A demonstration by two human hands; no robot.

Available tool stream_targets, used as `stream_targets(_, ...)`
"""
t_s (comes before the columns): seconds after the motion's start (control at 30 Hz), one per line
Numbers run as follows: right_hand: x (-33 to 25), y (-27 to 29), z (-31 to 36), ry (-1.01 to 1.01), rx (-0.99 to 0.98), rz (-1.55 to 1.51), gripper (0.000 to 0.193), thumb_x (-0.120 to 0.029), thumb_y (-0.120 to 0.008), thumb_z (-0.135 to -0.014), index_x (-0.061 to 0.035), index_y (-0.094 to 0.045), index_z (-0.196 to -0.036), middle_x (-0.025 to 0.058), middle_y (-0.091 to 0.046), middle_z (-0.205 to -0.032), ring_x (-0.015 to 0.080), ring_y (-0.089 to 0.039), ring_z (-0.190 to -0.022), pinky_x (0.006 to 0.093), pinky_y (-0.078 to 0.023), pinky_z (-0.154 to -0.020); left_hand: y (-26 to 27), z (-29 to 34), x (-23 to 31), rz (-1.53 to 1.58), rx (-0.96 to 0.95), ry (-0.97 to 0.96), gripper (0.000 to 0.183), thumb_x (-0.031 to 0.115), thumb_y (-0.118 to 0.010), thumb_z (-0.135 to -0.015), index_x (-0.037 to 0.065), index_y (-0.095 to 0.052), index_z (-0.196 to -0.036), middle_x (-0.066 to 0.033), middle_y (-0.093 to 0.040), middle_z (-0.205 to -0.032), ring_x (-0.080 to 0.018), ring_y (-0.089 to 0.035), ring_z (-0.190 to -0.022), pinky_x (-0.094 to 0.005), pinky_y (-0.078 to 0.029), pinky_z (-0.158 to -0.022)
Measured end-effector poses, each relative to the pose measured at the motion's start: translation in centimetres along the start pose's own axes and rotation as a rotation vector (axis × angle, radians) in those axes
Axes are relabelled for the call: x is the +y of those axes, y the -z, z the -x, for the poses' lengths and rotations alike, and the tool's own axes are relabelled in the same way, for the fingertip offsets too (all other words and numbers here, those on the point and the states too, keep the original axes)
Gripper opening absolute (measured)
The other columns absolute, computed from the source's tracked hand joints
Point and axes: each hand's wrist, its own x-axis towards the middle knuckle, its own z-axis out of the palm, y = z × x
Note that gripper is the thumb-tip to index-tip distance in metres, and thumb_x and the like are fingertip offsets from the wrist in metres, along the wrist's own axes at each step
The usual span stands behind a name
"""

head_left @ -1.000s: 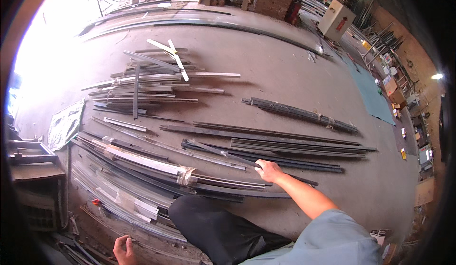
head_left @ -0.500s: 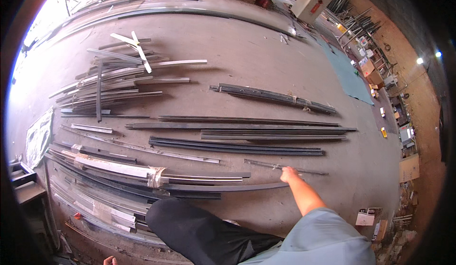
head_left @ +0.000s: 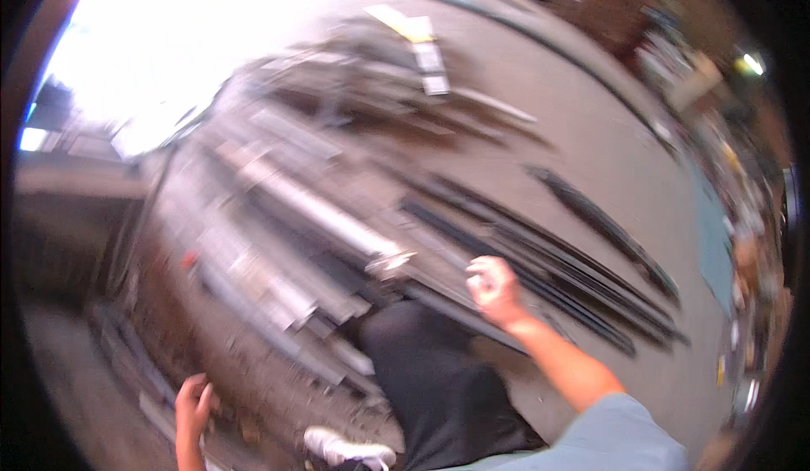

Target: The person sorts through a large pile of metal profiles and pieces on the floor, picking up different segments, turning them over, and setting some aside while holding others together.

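My right hand (head_left: 494, 287) hangs over the long metal bars in the middle, fingers loosely curled. Motion blur hides whether anything is in it. Just beyond it runs a dark bar (head_left: 515, 273), lying slantwise on the floor. At lower left my left hand (head_left: 194, 399) is held low over the dirty floor, thumb and fingers apart, with nothing in it. Between my hands lies a bundle of pale and grey profiles, including a long white profile (head_left: 325, 213) with a clear plastic wrap (head_left: 391, 262) near its end.
My dark-trousered leg (head_left: 430, 370) and white shoe (head_left: 346, 449) are among the bars. A separate dark bundle (head_left: 603, 226) lies at right. White and yellow crossed strips (head_left: 426, 45) top the far pile. A dark metal structure (head_left: 76, 209) stands at left; mixed goods line the right side.
My view has swung left, blurring the scene. My right hand has come away from the thin strip it was at. My left hand has risen further into view.
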Motion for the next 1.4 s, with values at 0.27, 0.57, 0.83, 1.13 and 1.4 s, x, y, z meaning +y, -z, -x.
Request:
stream_targets(0.27,-20.9,-7.5,-12.6,0.219,-0.328,-0.310,0.023,-0.007,-0.064,-0.098,-0.0002,-0.067,-0.119,0.0153,-0.065,-0.127,0.0254,-0.063,-0.118,0.0347,-0.050,-0.099,-9.5,5.6,-14.3,-0.137,-0.047,0.256,0.039,0.029,-0.073,-0.091,0.001,-0.070,-0.118,-0.0182,-0.073,-0.111,-0.0282,-0.073,-0.099,-0.0393,-0.058,-0.088)
stream_targets(0.57,-30.6,-16.0,-4.0,0.650,-0.787,-0.190,0.029,-0.008,-0.074,-0.088,-0.0008,-0.067,-0.116,0.0201,-0.063,-0.127,0.0379,-0.063,-0.118,0.0426,-0.051,-0.103,-21.5,7.7,-18.0,0.070,0.242,0.468,0.041,0.037,-0.073,-0.088,0.004,-0.071,-0.112,-0.0199,-0.071,-0.109,-0.0371,-0.068,-0.105,-0.0454,-0.053,-0.092)
stream_targets(0.83,-30.6,-18.5,-4.9,0.452,-0.998,-0.316,0.024,-0.006,-0.073,-0.090,-0.0011,-0.068,-0.113,0.0180,-0.067,-0.120,0.0333,-0.066,-0.114,0.0401,-0.051,-0.100,-17.8,5.7,-25.0,-0.131,0.540,0.636,0.048,0.028,-0.076,-0.084,0.000,-0.059,-0.119,-0.0239,-0.061,-0.118,-0.0415,-0.059,-0.113,-0.0484,-0.049,-0.096)
stream_targets(1.13,-30.1,-19.3,-4.8,0.460,-1.030,-0.248,0.027,-0.015,-0.074,-0.091,-0.0029,-0.069,-0.115,0.0157,-0.068,-0.118,0.0340,-0.068,-0.109,0.0389,-0.055,-0.094,-16.7,2.4,-23.9,-0.064,0.374,0.773,0.052,0.024,-0.073,-0.074,-0.002,-0.059,-0.117,-0.0249,-0.068,-0.110,-0.0399,-0.067,-0.103,-0.0466,-0.053,-0.091)
stream_targets(1.4,-30.4,-20.0,-4.4,0.451,-1.068,-0.265,0.027,-0.014,-0.073,-0.091,-0.0015,-0.068,-0.114,0.0170,-0.069,-0.117,0.0342,-0.068,-0.109,0.0387,-0.054,-0.095,-14.8,3.2,-25.3,-0.213,0.902,0.321,0.035,0.024,-0.075,-0.081,0.004,-0.062,-0.106,-0.0179,-0.060,-0.105,-0.0389,-0.060,-0.103,-0.0476,-0.050,-0.088)
